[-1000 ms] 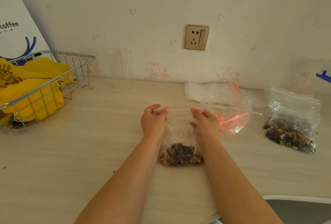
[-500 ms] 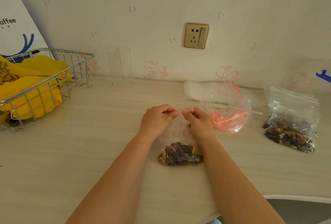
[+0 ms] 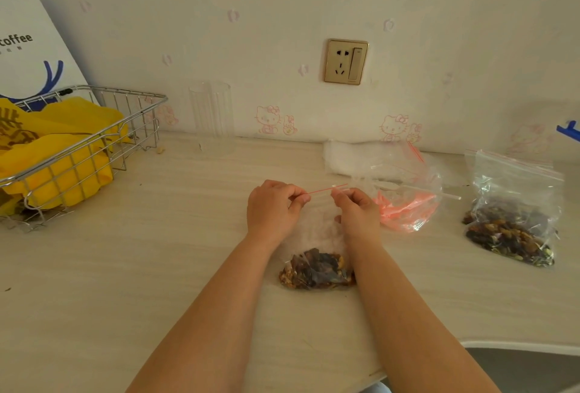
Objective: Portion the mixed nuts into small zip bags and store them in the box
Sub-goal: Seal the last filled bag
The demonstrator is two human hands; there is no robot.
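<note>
A small clear zip bag [image 3: 317, 235] with mixed nuts in its bottom lies on the pale table in front of me. My left hand [image 3: 273, 209] pinches the left end of its red zip strip. My right hand [image 3: 356, 209] pinches the strip further right, fingers curled over the bag's top. A bigger zip bag of mixed nuts [image 3: 511, 220] stands at the right. A pile of empty zip bags [image 3: 405, 191] with red strips lies just right of my right hand.
A wire basket [image 3: 94, 141] with yellow bags in it sits at the left, a white paper coffee bag [image 3: 28, 47] behind it. A clear ribbed cup [image 3: 212, 119] stands by the wall. The table's curved edge [image 3: 518, 344] runs at the lower right.
My hands came close together along the zip strip half a second ago and have since drawn apart a little. The bag of nuts stays where it was.
</note>
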